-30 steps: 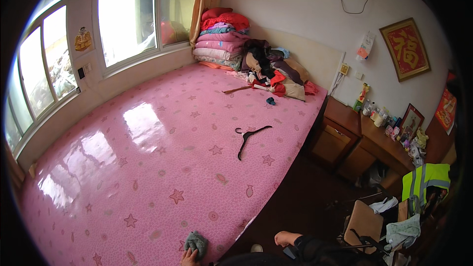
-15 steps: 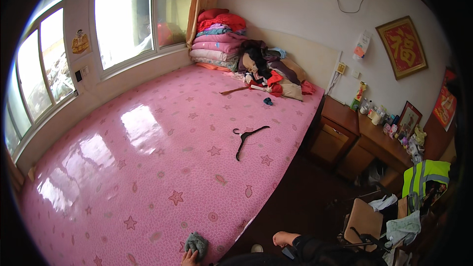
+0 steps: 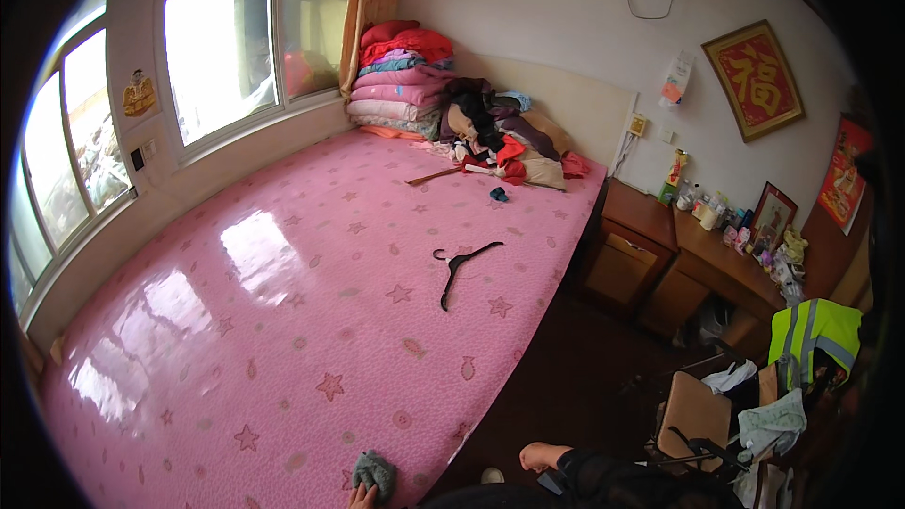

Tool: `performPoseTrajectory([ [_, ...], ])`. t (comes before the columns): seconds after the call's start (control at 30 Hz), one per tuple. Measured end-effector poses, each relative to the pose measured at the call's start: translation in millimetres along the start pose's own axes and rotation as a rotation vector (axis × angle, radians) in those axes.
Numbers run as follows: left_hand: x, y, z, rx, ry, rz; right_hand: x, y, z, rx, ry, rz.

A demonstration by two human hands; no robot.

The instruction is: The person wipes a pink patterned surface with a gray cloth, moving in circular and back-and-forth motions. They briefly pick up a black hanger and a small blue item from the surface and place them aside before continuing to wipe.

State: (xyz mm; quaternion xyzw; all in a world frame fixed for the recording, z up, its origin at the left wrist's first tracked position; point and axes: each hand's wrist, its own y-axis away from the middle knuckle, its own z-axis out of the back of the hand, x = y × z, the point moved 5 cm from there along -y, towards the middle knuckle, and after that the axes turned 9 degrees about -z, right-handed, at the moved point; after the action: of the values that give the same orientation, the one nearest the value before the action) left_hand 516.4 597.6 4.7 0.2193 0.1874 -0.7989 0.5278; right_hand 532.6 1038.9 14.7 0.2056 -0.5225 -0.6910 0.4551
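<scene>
At the bottom edge my left hand is on a crumpled grey-green cloth, its fingers gripping the near side of it. The cloth lies against the pink patterned bed cover, close to the bed's near edge. My right hand is out past the bed's edge, over the dark floor. Its fingers are curled in, and nothing shows in them. A black clothes hanger lies on the bed cover farther off, beyond reach of both hands.
Folded quilts and heaped clothes fill the bed's far end. A small dark blue item lies near the heap. On the right stand a wooden desk with bottles and a chair beside a yellow reflective vest.
The room has shifted slightly left in the view as my head turned a little. My left hand and the cloth keep nearly the same place, and my right hand has barely moved.
</scene>
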Motion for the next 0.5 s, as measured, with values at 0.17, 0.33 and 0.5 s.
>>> performPoseTrajectory([
  [0.17, -8.3, -3.2, 9.6, 0.026, 0.024, 0.015, -0.2, -2.3, -0.5, -0.022, 0.072, -0.007],
  [0.33, -17.0, -9.0, 18.5, 0.065, 0.025, 0.023, -4.4, 1.1, -0.6, -0.085, 0.016, -0.016],
  [0.5, -22.4, -5.7, 20.2, 0.082, 0.031, 0.063, -9.5, -3.6, -3.4, -0.083, -0.008, -0.047],
])
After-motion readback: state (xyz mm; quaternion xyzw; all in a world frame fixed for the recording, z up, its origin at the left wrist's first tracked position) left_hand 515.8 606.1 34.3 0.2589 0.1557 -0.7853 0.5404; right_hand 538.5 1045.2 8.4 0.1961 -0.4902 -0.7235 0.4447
